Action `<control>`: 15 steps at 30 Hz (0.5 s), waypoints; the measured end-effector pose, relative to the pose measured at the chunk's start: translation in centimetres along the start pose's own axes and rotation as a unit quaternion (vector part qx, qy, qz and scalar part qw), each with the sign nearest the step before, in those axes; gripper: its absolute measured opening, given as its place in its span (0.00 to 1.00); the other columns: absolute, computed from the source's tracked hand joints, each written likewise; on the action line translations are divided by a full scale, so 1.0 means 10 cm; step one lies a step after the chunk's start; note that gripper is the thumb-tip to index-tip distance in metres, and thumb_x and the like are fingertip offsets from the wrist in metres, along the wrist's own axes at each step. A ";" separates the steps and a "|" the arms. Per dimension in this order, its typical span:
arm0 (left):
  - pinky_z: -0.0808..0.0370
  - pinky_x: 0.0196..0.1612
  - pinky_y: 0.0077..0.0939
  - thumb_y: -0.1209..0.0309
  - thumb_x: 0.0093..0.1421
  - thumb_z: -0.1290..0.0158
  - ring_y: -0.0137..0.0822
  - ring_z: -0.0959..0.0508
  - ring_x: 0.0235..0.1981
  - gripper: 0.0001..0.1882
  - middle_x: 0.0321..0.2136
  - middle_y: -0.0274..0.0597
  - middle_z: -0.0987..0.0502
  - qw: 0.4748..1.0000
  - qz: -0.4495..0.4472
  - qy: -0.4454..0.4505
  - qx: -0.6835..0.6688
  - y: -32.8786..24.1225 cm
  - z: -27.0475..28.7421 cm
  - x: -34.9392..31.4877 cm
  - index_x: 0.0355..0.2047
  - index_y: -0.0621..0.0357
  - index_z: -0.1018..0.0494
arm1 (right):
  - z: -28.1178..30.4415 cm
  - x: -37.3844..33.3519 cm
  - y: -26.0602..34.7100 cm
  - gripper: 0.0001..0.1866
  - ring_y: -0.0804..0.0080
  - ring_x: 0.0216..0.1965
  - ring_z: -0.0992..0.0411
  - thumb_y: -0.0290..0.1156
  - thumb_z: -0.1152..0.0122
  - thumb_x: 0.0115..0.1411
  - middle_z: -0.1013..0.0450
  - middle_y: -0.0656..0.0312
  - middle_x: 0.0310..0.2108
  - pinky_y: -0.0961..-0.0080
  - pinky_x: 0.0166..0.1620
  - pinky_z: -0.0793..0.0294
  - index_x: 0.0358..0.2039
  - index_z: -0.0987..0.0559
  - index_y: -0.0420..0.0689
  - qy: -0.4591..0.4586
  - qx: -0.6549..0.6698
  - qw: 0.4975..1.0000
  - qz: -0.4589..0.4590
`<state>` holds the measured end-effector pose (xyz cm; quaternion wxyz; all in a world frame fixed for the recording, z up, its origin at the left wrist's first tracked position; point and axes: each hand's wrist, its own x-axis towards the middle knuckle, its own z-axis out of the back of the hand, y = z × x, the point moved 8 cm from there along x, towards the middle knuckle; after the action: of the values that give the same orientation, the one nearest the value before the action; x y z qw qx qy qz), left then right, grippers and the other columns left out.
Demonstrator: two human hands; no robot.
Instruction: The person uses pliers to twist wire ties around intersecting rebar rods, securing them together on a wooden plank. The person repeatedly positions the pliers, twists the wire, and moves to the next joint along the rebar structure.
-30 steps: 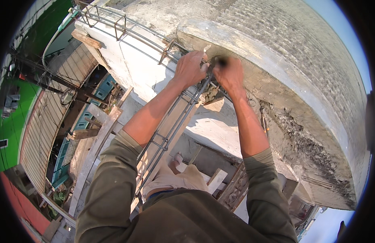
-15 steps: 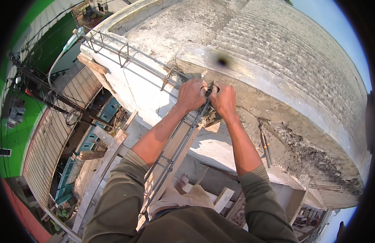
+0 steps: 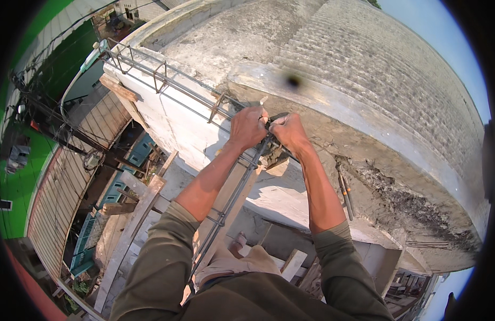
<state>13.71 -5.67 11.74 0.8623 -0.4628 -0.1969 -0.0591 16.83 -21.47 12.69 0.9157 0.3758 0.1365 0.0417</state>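
Note:
My left hand [image 3: 248, 127] and my right hand [image 3: 290, 131] are close together at a joint of steel rebar, below the edge of the concrete roof slab. Both have bent, closed fingers; what is pinched between them is too small and hidden to name. One rebar cage [image 3: 160, 80] runs from the joint along the top of the white wall to the far left. A second rebar cage [image 3: 220, 218] slopes from the joint back toward my body, passing between my forearms. Broken concrete [image 3: 274, 156] shows just beneath my hands.
A long-handled tool [image 3: 346, 193] with orange marks hangs on the rough concrete at right. Wooden planks [image 3: 131, 230] stand at lower left, above a drop. Tangled cables [image 3: 60, 125] and a ribbed metal roof [image 3: 63, 187] lie left. A corrugated roof [image 3: 375, 69] rises at far right.
My right hand has shifted slightly left, turning at the wrist, and a dark bar end shows beside its fingers. My left hand stays at the joint. The whole view has shifted slightly.

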 end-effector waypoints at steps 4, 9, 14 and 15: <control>0.23 0.51 0.51 0.73 0.61 0.43 0.54 0.19 0.47 0.06 0.39 0.48 0.16 1.000 0.005 0.018 0.005 -0.01 -0.03 -0.01 0.39 0.55 0.19 | -0.11 -0.43 -0.01 0.16 0.58 0.27 0.22 0.30 0.36 0.61 0.18 0.52 0.28 0.64 0.36 0.22 0.43 0.15 0.29 0.057 0.192 0.975 -0.099; 0.22 0.50 0.48 0.72 0.63 0.41 0.53 0.18 0.45 0.06 0.41 0.45 0.15 0.999 0.009 0.032 -0.006 0.06 0.02 -0.04 0.40 0.52 0.18 | 0.76 -1.46 0.14 0.23 0.53 0.43 0.19 0.35 0.37 0.66 0.18 0.46 0.44 0.61 0.52 0.22 0.54 0.17 0.30 -0.188 0.000 0.978 0.089; 0.22 0.50 0.47 0.71 0.64 0.41 0.53 0.18 0.45 0.06 0.40 0.44 0.15 0.998 -0.024 0.054 0.013 -0.14 -0.04 -0.02 0.40 0.51 0.18 | 1.83 -2.45 -1.18 0.16 0.74 0.33 0.22 0.33 0.37 0.69 0.20 0.59 0.28 0.71 0.39 0.24 0.41 0.14 0.30 -0.290 0.005 0.954 -0.071; 0.22 0.50 0.47 0.71 0.64 0.41 0.53 0.18 0.46 0.06 0.40 0.44 0.15 0.998 -0.021 0.054 0.025 -0.09 0.04 -0.04 0.40 0.51 0.18 | 1.87 -2.56 -1.22 0.18 0.57 0.38 0.16 0.36 0.31 0.63 0.18 0.47 0.32 0.61 0.43 0.19 0.43 0.15 0.30 -0.240 -0.097 0.956 -0.136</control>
<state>12.97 -5.92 12.51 0.8818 -0.4327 -0.1607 -0.0971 -2.81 -47.44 22.43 0.9504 0.2624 -0.0422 -0.1616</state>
